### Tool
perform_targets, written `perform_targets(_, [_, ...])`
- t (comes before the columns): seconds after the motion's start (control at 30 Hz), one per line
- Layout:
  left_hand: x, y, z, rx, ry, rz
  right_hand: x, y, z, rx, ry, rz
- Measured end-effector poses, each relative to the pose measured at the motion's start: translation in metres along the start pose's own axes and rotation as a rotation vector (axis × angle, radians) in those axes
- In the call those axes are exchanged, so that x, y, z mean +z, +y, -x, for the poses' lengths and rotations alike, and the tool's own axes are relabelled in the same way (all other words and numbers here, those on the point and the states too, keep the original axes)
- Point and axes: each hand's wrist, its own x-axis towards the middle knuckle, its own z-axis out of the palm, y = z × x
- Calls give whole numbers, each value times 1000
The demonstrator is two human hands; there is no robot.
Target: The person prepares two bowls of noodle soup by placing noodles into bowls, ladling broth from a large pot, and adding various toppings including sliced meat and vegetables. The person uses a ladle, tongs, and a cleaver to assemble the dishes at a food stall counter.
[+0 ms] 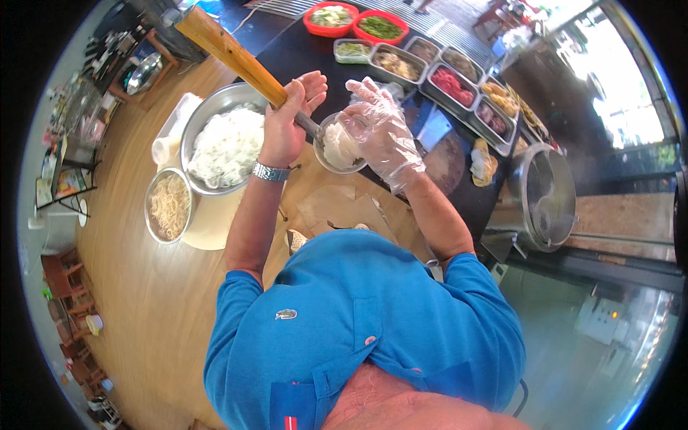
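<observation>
My left hand [288,118], bare with a metal watch on the wrist, holds a long-handled noodle strainer. Its thick wooden handle [233,56] lies between thumb and palm and slants up to the far left. White noodles [340,147] sit in the strainer's round basket [334,169]. Just over the basket's right side is my right hand [383,129] in a clear plastic glove, its fingers apart; whether the fingertips touch the noodles is hidden. Left of my left forearm stands a large metal bowl [188,147] heaped with white noodles [228,148].
A smaller bowl of bean sprouts [169,206] stands at the left. Metal trays of toppings [451,86] and red baskets of greens [380,27] line the dark counter. A cleaver [434,129] lies on a round board [446,163]. A large steaming pot [546,197] is at the right.
</observation>
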Motion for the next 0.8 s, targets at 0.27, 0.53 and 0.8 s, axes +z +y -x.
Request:
perform_targets(0.27, [144,-120,-69,-136,-327,34,-154,103,72,170,-191,460])
perform_targets(0.53, [339,-280,-96,-451,-873,-128,-346,146,157,364,546,134])
perform_targets(0.8, [499,-430,58,-640,-1795,29,-412,69,313,692,859,-491])
